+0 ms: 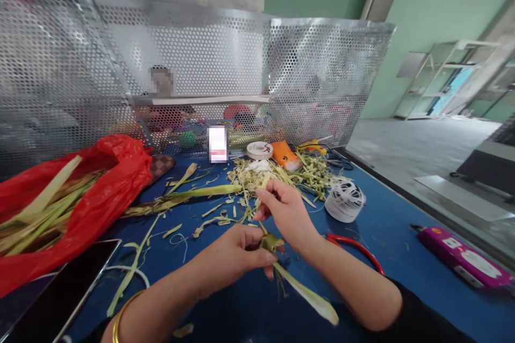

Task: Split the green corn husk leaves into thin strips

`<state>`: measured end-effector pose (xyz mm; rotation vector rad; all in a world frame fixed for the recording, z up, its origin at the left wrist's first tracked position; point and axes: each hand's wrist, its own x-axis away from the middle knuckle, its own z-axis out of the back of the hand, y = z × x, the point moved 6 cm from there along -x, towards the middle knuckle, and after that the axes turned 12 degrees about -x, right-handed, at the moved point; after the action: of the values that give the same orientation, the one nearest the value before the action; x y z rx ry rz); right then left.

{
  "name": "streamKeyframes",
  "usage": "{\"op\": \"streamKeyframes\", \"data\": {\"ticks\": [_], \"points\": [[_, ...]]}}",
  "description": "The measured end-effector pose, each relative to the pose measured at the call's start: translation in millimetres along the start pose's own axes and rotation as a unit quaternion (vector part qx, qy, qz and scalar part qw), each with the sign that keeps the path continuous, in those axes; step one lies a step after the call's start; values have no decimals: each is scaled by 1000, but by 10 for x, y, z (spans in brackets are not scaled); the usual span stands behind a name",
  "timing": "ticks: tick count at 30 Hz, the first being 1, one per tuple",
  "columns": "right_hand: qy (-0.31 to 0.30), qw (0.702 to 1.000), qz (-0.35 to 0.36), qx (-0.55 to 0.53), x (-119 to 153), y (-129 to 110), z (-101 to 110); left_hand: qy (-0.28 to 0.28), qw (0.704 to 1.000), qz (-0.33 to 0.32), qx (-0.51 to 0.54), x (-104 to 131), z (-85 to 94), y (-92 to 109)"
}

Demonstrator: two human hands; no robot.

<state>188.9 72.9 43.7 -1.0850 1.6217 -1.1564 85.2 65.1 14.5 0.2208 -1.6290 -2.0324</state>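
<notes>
Near the middle of the blue table, my left hand [237, 252] is closed, its thumb and fingers pinching a small folded green plant-leaf piece [270, 243]. A long pale leaf strip [309, 293] hangs from that piece toward the lower right. Just above it, my right hand [287, 211] is closed, its thumb and fingertips pinching a thin strip that seems to run up from the folded piece; the fingers partly hide it. Behind my hands lies a heap of leaf scraps [314, 177]. Red-handled scissors or pliers [362, 253] lie partly under my right forearm.
A red plastic bag [116, 153] of long leaves stands at left, beside a dark tablet or phone [60, 289]. A white ribbon roll [345, 203], tape roll [259, 150], orange packet [285, 154] and purple tool [462, 257] lie around. A perforated metal screen [217, 64] closes the back; a person is behind it.
</notes>
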Motion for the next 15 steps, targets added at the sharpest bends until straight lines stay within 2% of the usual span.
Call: {"op": "streamKeyframes", "data": {"ticks": [4,6,8,10,12,14,15], "points": [[-28,999,12,8,-11,-32,-7,28,999,42,7,-29,39,-58],[-46,997,52,27,-36,-109,26,65,996,61,20,-36,93,-73],[-15,991,115,71,-78,-207,137,121,990,64,40,-25,184,-56],[62,983,147,93,-124,-251,305,179,981,48,66,1,286,-20],[74,993,82,35,-184,-140,379,226,970,25,85,25,369,9],[5,997,-51,-57,-204,82,286,252,964,8,89,28,412,12],[-27,988,-111,-107,-182,181,214,256,962,4,89,20,416,2]]}}
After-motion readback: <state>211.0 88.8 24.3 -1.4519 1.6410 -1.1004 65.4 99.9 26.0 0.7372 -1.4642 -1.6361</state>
